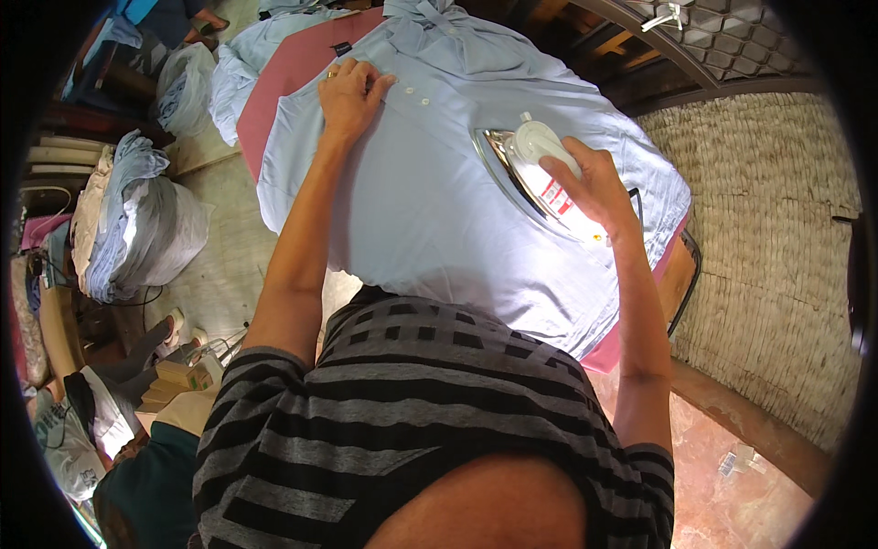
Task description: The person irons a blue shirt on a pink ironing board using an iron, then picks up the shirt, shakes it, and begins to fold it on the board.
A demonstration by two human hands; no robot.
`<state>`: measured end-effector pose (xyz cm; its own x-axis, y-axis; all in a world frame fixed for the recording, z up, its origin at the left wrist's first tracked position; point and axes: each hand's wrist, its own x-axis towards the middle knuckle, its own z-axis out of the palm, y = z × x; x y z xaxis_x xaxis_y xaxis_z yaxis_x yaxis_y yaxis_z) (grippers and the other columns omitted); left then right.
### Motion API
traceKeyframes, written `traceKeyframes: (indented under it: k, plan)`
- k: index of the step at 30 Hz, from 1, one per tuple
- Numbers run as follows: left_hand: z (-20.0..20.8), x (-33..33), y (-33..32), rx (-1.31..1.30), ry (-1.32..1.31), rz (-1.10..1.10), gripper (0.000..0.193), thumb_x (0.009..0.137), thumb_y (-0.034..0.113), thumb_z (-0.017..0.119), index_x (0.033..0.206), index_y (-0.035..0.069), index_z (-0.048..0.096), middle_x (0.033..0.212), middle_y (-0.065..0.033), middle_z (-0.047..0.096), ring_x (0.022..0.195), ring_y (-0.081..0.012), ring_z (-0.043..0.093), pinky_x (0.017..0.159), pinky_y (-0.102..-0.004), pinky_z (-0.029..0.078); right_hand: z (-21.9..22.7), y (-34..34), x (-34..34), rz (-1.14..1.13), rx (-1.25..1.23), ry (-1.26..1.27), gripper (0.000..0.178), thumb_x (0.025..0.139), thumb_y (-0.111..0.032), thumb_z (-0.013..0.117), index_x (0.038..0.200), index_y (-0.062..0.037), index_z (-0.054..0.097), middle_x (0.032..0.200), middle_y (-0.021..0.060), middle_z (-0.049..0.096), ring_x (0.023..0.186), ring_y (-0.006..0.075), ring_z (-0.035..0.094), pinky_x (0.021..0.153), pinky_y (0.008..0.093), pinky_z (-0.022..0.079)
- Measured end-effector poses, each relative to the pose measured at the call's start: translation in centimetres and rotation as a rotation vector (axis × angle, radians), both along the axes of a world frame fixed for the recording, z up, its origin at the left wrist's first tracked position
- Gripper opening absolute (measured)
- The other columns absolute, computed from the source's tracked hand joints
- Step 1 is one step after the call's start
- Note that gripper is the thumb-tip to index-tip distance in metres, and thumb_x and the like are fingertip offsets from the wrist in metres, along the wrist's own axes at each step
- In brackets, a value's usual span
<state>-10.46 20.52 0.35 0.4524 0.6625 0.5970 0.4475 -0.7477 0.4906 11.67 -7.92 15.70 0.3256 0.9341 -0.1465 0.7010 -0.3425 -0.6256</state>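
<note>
A light blue shirt [430,210] lies spread flat over a pink ironing board [283,87], collar at the far end. My left hand [350,91], a ring on one finger, presses flat on the shirt beside the button placket near the collar. My right hand [590,183] grips the handle of a white and silver clothes iron [526,160], which rests sole-down on the shirt's right side, tip pointing toward the far left.
More light blue garments [242,64] hang off the board's far left. Plastic bags stuffed with clothes [137,229] sit on the floor at left. A woven straw wall [768,238] runs along the right, past the board's metal frame [690,274].
</note>
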Motion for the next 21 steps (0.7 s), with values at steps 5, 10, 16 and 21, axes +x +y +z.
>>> traceKeyframes:
  k: [5,10,16,21]
  plan:
    - [0.4,-1.1,0.4,-0.076,-0.100,-0.037,0.021,0.084,0.028,0.075,0.087,0.008,0.068,0.086,-0.0066,0.061,0.084,-0.0259,0.056,0.073,-0.0399,0.044,0.4,2.4,-2.6,0.041,-0.029,-0.011,0.034,0.092,-0.034,0.067,0.098,-0.0008,0.067,0.070,0.0185,0.065,0.062,0.0256,0.063,0.062,0.0380,0.048]
    - [0.2,-5.2,2.8,-0.088,0.000,0.070,0.029,0.084,0.030,0.075,0.101,0.008,0.070,0.099,-0.0117,0.063,0.098,-0.0334,0.058,0.083,-0.0449,0.047,-0.8,2.4,-2.9,0.008,0.048,-0.038,0.036,0.092,-0.038,0.067,0.100,-0.0020,0.067,0.073,0.0198,0.066,0.064,0.0292,0.064,0.064,0.0388,0.048]
    - [1.0,-3.6,2.2,-0.096,0.156,0.191,0.031,0.083,0.039,0.074,0.095,0.010,0.070,0.093,-0.0079,0.065,0.095,-0.0316,0.058,0.077,-0.0422,0.045,-1.1,4.3,-3.5,0.033,0.045,0.002,0.038,0.094,-0.037,0.066,0.098,0.0008,0.066,0.069,0.0205,0.062,0.057,0.0271,0.057,0.060,0.0385,0.046]
    - [1.1,-3.3,3.5,-0.221,0.094,0.148,0.027,0.087,0.037,0.070,0.093,0.011,0.066,0.083,-0.0043,0.066,0.086,-0.0287,0.061,0.073,-0.0404,0.043,-1.3,4.9,-5.0,0.020,0.087,0.028,0.039,0.094,-0.037,0.066,0.093,0.0020,0.064,0.065,0.0204,0.060,0.055,0.0252,0.055,0.058,0.0379,0.045]
